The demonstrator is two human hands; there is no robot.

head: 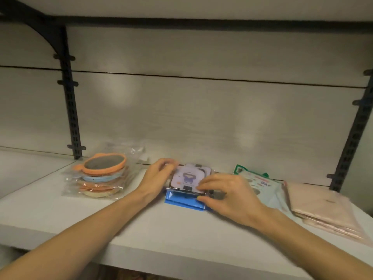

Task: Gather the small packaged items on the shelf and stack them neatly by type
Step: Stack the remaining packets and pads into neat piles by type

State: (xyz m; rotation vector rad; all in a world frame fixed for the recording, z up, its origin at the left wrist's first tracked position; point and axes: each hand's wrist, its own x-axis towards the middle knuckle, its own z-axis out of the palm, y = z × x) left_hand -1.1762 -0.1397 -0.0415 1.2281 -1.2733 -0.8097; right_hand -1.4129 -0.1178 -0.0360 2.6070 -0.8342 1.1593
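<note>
1. Packets of round framed mirrors (103, 174) are sitting in a stack at the left of the shelf (80, 215), an orange-rimmed one on top, a blue one under it, more orange and cream ones below, all in clear bags.
2. Just behind that stack, a clear empty-looking bag (133, 151) is lying against the back wall (201, 110).
3. My left hand (158, 175) is resting on the left edge of the middle pile, fingers curled over its far corner, gripping the side of the packets.
4. The middle pile is sitting between my two hands: small square packets with a cartoon figure (189, 175) on a pale purple face, stacked somewhat unevenly, the top one shifted toward me from the one beneath.
5. Under them, a blue packet (179, 201) is sticking out toward the shelf's front edge.
6. My right hand (228, 196) is holding the pile's right front corner, fingertips pressing on the top packet and thumb tucked against the side near the blue one.
7. Right of that hand, a pale printed packet with a green top (260, 182) is lying flat, partly hidden by my hand.
8. At the far right, a stack of pink packets (323, 211) is lying flat, touching the printed one's edge.
</note>
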